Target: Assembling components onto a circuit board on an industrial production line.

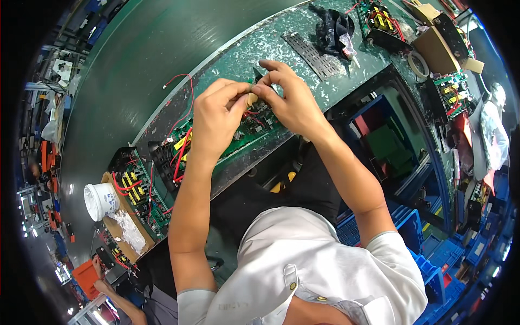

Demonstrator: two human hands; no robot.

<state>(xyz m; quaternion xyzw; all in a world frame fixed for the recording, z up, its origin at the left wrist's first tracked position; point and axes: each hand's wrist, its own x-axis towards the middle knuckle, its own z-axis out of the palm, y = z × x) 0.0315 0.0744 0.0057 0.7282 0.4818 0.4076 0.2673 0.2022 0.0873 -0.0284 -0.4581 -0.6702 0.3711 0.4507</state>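
Observation:
Both hands meet above a green circuit board (245,138) with red wires, which lies at the near edge of the speckled green workbench (254,49). My left hand (216,116) and my right hand (290,100) pinch a small tan piece (251,99) between their fingertips, just over the board. Part of the board is hidden under the hands. A loose red wire (181,81) curls up from the board's left end.
To the left stand another circuit board (135,189), a white tub (101,201) and a cardboard sheet. At the back lie a black perforated strip (313,54), a dark cloth (331,28), a tape roll (417,64) and more boards. Blue crates (428,254) sit lower right. Another person's hand (100,271) shows lower left.

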